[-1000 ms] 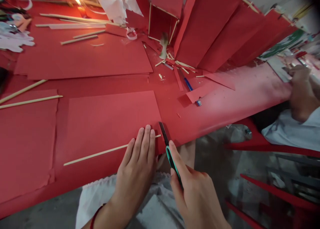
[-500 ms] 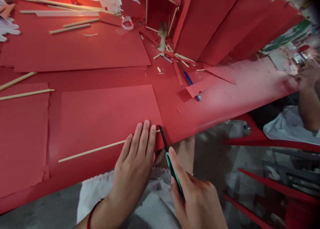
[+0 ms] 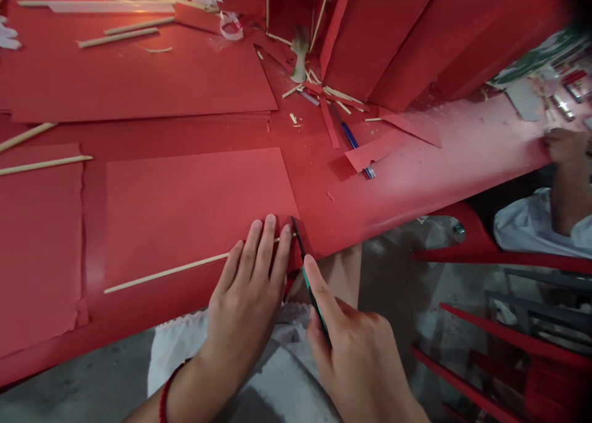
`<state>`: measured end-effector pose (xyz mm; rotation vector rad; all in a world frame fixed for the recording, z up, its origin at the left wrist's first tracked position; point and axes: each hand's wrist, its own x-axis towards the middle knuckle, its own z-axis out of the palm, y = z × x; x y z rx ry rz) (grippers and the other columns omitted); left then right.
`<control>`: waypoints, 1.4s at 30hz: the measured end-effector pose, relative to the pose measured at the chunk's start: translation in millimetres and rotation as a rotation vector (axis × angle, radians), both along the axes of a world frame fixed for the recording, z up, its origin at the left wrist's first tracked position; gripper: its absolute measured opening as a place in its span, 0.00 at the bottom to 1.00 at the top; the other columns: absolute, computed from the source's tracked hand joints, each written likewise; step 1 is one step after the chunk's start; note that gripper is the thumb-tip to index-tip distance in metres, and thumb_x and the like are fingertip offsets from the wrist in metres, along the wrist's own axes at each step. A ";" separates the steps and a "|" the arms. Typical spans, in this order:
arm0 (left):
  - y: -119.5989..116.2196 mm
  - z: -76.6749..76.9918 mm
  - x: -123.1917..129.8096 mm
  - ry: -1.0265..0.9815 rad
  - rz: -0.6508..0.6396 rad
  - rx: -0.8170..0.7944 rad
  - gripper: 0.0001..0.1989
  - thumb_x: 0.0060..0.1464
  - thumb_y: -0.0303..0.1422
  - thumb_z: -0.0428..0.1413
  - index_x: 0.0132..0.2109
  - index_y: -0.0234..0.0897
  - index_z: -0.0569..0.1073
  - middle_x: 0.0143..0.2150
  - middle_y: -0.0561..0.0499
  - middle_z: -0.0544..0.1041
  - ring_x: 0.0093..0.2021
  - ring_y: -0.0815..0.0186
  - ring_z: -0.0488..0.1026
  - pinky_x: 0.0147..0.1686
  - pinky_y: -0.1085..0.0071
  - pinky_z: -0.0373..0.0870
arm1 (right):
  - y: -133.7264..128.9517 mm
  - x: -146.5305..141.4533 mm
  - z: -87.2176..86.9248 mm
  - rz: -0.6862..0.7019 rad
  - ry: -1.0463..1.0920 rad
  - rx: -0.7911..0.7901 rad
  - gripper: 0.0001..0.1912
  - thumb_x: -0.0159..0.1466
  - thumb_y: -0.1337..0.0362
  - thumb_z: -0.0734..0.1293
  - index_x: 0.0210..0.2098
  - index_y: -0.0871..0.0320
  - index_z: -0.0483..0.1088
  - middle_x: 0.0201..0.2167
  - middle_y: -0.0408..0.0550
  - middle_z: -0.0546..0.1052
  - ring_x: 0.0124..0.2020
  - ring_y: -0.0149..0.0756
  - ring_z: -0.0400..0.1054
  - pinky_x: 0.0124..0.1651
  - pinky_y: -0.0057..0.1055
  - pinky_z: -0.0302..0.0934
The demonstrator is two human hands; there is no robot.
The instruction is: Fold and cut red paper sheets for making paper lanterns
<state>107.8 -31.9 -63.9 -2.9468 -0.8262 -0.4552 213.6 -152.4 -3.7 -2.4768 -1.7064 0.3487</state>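
My left hand [image 3: 252, 290] lies flat with its fingers outstretched, pressing a thin wooden stick [image 3: 171, 272] down on a sheet of red card [image 3: 198, 195]. The stick runs under the fingers, and its tip shows just past them on the right. In my right hand [image 3: 361, 349] is a utility knife [image 3: 306, 279] with a green and black handle. My index finger is stretched along its top. The dark blade rests against the stick's right end, close to the card's right edge.
Stacked red card [image 3: 139, 84] and wooden sticks [image 3: 118, 37] lie further back. A blue utility knife [image 3: 350, 136], a brush [image 3: 300, 56] and stick offcuts [image 3: 342, 96] are beside a red card structure [image 3: 379, 34]. Another person's hand [image 3: 567, 145] is far right, beyond a red chair [image 3: 462, 219].
The knife blade has moved slightly left and sits against the stick's end. My left hand stays flat on the stick. The whole view has shifted a little.
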 end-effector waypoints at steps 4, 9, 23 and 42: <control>-0.4 0.4 0.8 0.001 0.001 0.008 0.32 0.65 0.26 0.48 0.73 0.24 0.53 0.74 0.33 0.57 0.73 0.47 0.55 0.70 0.53 0.58 | -7.9 -1.0 -1.1 0.015 -0.034 0.003 0.37 0.65 0.70 0.57 0.73 0.61 0.52 0.24 0.41 0.78 0.16 0.32 0.71 0.19 0.27 0.60; -1.0 1.0 0.3 0.012 0.011 -0.005 0.34 0.65 0.25 0.49 0.74 0.26 0.49 0.74 0.33 0.56 0.73 0.48 0.55 0.68 0.53 0.61 | -17.1 -1.5 -0.4 0.045 -0.038 0.000 0.39 0.64 0.71 0.57 0.75 0.61 0.47 0.23 0.40 0.77 0.16 0.33 0.71 0.17 0.28 0.58; -1.7 -0.1 -1.4 0.027 0.010 0.000 0.32 0.65 0.27 0.51 0.73 0.25 0.53 0.74 0.33 0.56 0.74 0.48 0.54 0.71 0.56 0.52 | -19.3 -3.9 5.4 0.053 -0.025 0.063 0.34 0.63 0.73 0.55 0.68 0.68 0.62 0.19 0.42 0.75 0.13 0.35 0.69 0.14 0.29 0.61; -1.3 -0.2 0.7 -0.005 0.013 -0.023 0.32 0.65 0.27 0.50 0.73 0.26 0.54 0.74 0.34 0.57 0.74 0.49 0.54 0.72 0.57 0.52 | -37.4 -8.5 -2.2 0.074 -0.022 0.012 0.46 0.62 0.72 0.58 0.76 0.62 0.36 0.24 0.43 0.79 0.12 0.33 0.68 0.12 0.27 0.63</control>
